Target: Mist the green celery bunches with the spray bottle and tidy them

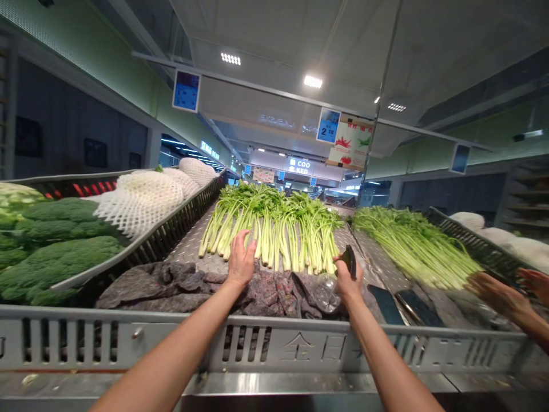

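Note:
Bunches of celery (274, 234) lie in a row on a dark patterned surface, leaves at the back and pale stalk ends towards me. My left hand (242, 257) is over the front of the stalks, fingers apart and nothing in it. Whether its fingertips touch the celery I cannot tell. At the right end of the row, my right hand (349, 280) is closed on what looks like a spray bottle, with a black head (350, 261) and a clear plastic body (326, 294). Crumpled grey cloth (274, 292) lies beneath both hands.
Broccoli (64, 252) and net-wrapped vegetables (141, 197) fill a black crate on the left. A grey slotted rail (171, 337) runs along the front. A dark flat phone-like object (386, 304) lies by a mirror (429, 171) on the right, which reflects hands and celery. Price cards (328, 125) hang overhead.

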### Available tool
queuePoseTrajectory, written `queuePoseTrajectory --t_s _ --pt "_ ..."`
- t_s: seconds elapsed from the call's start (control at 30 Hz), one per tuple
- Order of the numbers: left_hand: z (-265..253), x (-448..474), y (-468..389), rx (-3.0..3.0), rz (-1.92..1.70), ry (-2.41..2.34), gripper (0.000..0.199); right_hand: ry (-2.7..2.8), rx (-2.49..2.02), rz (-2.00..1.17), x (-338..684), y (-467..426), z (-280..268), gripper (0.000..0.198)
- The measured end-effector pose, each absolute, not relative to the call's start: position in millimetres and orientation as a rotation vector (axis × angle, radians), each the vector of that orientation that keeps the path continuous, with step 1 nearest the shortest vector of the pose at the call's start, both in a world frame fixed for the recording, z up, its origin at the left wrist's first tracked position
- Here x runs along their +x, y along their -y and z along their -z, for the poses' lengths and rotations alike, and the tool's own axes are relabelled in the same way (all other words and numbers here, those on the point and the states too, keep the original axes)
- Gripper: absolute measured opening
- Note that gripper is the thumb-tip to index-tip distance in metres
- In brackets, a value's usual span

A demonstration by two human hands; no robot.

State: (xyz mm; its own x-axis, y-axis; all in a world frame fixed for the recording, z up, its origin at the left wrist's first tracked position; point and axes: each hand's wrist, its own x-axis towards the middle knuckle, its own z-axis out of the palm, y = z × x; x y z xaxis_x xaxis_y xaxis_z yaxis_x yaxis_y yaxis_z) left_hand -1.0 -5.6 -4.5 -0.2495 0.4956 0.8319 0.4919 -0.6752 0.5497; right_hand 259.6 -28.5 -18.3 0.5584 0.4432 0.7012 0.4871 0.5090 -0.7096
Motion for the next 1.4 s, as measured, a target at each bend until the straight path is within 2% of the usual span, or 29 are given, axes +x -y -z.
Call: queuePoseTrajectory --t_s 0.27,0.67,1.4 --pt "5 0 10 1.948 -2.141 -1.283 0.042 1.051 -1.05 -0.024 252 37 16 0.026" --pt "6 1 9 2.005 -2.158 -1.277 0.04 1.124 -1.017 0.051 234 30 -4 0.021" --pt "5 2 14 2.03 -2.109 -1.325 0.038 1.113 -1.037 0.031 231 25 9 0.024"
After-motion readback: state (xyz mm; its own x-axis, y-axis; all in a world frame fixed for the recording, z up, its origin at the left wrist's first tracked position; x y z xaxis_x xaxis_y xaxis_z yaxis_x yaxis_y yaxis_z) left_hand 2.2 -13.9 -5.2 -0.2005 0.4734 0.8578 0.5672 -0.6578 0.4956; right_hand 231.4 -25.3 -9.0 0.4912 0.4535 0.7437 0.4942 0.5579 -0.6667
